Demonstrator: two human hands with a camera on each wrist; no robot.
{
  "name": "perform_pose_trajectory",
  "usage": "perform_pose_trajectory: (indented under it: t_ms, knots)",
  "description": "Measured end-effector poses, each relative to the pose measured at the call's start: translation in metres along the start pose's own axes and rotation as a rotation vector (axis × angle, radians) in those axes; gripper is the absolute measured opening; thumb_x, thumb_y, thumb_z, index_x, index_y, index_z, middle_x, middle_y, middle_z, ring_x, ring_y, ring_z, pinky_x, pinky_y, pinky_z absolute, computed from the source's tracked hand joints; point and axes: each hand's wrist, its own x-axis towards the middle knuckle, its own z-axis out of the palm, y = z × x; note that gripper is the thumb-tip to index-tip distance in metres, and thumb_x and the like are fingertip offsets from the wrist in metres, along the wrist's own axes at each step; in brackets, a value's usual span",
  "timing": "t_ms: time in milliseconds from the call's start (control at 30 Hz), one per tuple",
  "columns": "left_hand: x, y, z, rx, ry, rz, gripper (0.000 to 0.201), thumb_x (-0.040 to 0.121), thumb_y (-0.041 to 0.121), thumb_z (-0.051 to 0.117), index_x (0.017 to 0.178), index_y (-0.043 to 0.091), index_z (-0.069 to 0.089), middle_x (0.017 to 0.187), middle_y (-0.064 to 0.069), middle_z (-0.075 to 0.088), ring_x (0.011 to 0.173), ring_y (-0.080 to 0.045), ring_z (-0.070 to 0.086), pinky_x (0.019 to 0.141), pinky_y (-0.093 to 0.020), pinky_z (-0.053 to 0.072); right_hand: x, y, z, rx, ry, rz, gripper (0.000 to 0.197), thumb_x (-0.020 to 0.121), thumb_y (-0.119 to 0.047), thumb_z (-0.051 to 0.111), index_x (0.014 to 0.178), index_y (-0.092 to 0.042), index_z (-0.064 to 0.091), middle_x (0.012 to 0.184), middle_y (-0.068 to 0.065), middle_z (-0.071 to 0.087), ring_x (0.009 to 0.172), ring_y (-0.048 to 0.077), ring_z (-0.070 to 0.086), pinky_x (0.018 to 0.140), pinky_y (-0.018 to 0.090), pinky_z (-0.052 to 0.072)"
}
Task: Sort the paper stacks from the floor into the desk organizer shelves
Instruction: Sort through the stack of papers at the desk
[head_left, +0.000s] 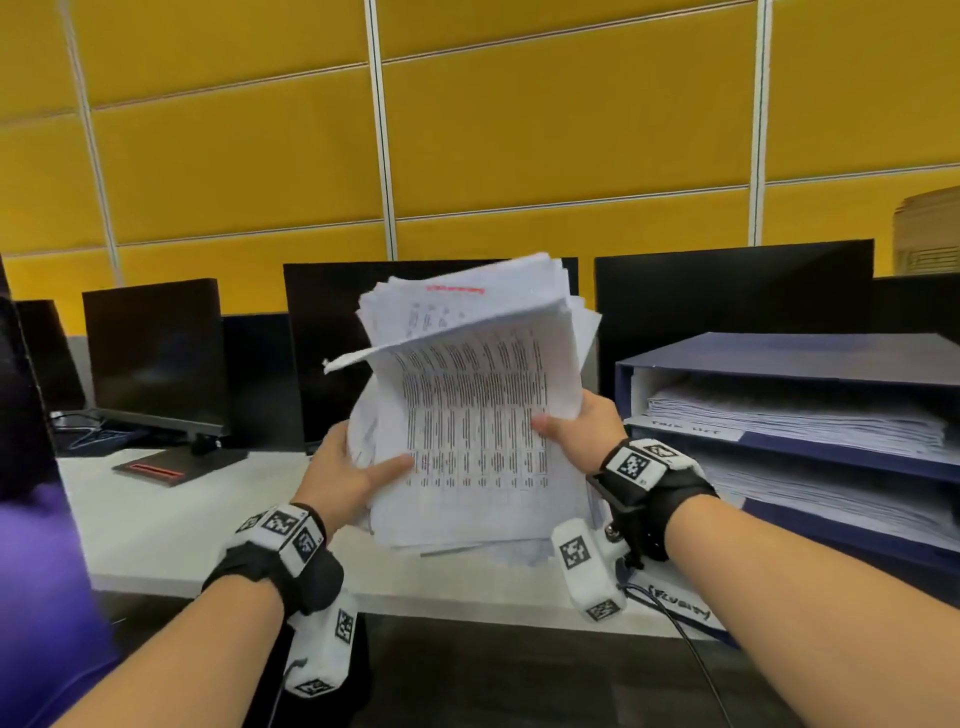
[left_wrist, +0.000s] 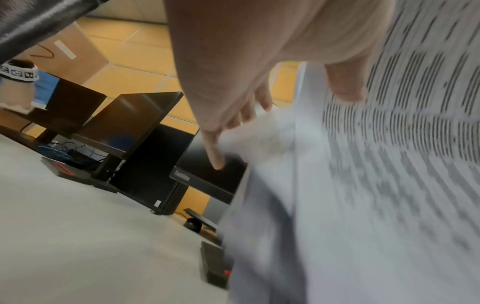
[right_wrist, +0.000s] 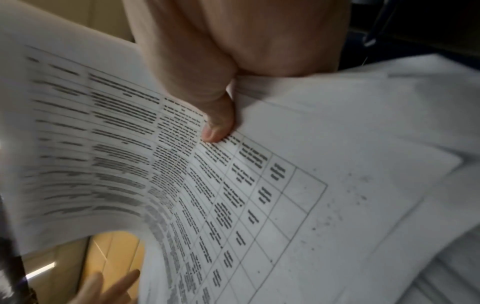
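Observation:
A thick, untidy stack of printed papers (head_left: 467, 415) stands nearly upright above the white desk (head_left: 171, 525), its lower edge near the desktop. My left hand (head_left: 353, 478) grips the stack's left side, thumb on the front page (left_wrist: 389, 185). My right hand (head_left: 582, 421) holds the right side, its thumb pressing the printed table (right_wrist: 246, 195). The top sheets curl forward and fan apart. A dark blue desk organizer (head_left: 810, 358) stands at the right, with paper stacks (head_left: 795, 415) lying in its shelves.
Several dark monitors (head_left: 156, 353) line the back of the desk before a yellow panelled wall. A small black box with a red stripe (head_left: 156, 470) lies at the left. A cable (head_left: 685, 639) hangs off the desk's front edge.

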Motion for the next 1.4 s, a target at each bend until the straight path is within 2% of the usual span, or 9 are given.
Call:
perform_pose_trajectory:
  t_ms: [67,300,467,567,733,867,967,1300,1400]
  knots:
    - [0.009,0.007,-0.006,-0.014,0.065,0.006,0.067,0.079,0.034,0.077,0.136,0.017,0.045,0.125,-0.008,0.060,0.109,-0.023,0.060,0.093,-0.040,0.049,0.001,0.008,0.004,-0.016,-0.014,0.016,0.031,0.080,-0.005,0.073,0.110,0.000,0.065,0.106,0.016,0.068,0.100,0.030,0.065,0.092,0.045,0.052]
    - [0.044,0.031,-0.007,-0.173,0.048,0.000,0.077,0.081,0.057,0.063,0.143,0.019,0.036,0.125,0.000,0.060,0.111,-0.021,0.061,0.092,-0.039,0.048,0.009,0.025,0.030,0.020,-0.104,-0.005,0.033,0.082,-0.004,0.071,0.114,-0.002,0.065,0.112,0.013,0.068,0.103,0.024,0.065,0.096,0.040,0.050]
    - [0.051,0.035,-0.001,-0.289,0.066,0.036,0.026,0.092,0.041,0.058,0.112,0.024,0.058,0.101,0.002,0.071,0.088,-0.015,0.070,0.068,-0.028,0.054,0.015,0.030,0.035,0.088,-0.106,-0.017,0.032,0.082,-0.001,0.069,0.114,-0.003,0.064,0.108,0.010,0.069,0.099,0.022,0.065,0.093,0.036,0.051]
    - [0.056,0.027,0.004,-0.270,0.130,0.078,0.024,0.095,0.036,0.057,0.112,0.020,0.059,0.102,-0.001,0.071,0.091,-0.020,0.070,0.073,-0.034,0.055,0.019,0.033,0.039,0.072,-0.034,-0.025,0.029,0.083,-0.002,0.069,0.111,-0.006,0.066,0.102,0.005,0.069,0.093,0.018,0.065,0.086,0.030,0.049]
    - [0.048,0.013,0.026,-0.209,0.309,0.169,0.021,0.099,0.028,0.051,0.119,0.020,0.053,0.100,0.006,0.062,0.089,-0.011,0.062,0.072,-0.026,0.047,0.020,0.037,0.049,-0.014,-0.015,0.003,0.024,0.083,-0.009,0.070,0.106,-0.013,0.071,0.097,0.001,0.072,0.091,0.017,0.068,0.089,0.036,0.053]
    - [0.039,-0.004,0.039,-0.090,0.211,0.149,0.024,0.096,0.016,0.054,0.115,0.024,0.044,0.105,0.003,0.057,0.094,-0.015,0.060,0.081,-0.036,0.050,0.015,0.038,0.054,-0.087,-0.141,0.050,0.036,0.080,-0.013,0.073,0.114,-0.014,0.064,0.108,0.001,0.070,0.099,0.018,0.066,0.093,0.037,0.052]
    - [0.041,0.004,0.036,-0.139,0.208,0.141,0.034,0.094,0.022,0.060,0.123,0.021,0.043,0.108,0.004,0.057,0.098,-0.015,0.059,0.083,-0.035,0.050,0.023,0.027,0.047,0.033,-0.033,0.043,0.046,0.078,-0.008,0.074,0.120,-0.013,0.057,0.111,0.002,0.066,0.102,0.019,0.063,0.092,0.036,0.052]
    - [0.046,0.030,0.040,-0.156,0.211,0.219,0.026,0.093,0.025,0.062,0.114,0.021,0.048,0.103,0.002,0.061,0.094,-0.014,0.064,0.079,-0.032,0.055,0.025,0.004,0.040,0.165,-0.010,-0.073,0.056,0.087,-0.002,0.063,0.134,-0.018,0.038,0.112,-0.003,0.055,0.089,0.004,0.056,0.060,0.009,0.045]
    - [0.051,0.022,0.033,-0.202,0.184,0.208,0.033,0.086,0.025,0.072,0.111,0.016,0.054,0.104,-0.004,0.067,0.090,-0.016,0.068,0.077,-0.032,0.057,0.026,0.004,0.034,0.236,0.039,-0.033,0.067,0.084,-0.006,0.067,0.138,-0.018,0.029,0.116,-0.001,0.051,0.099,0.012,0.053,0.071,0.016,0.044]
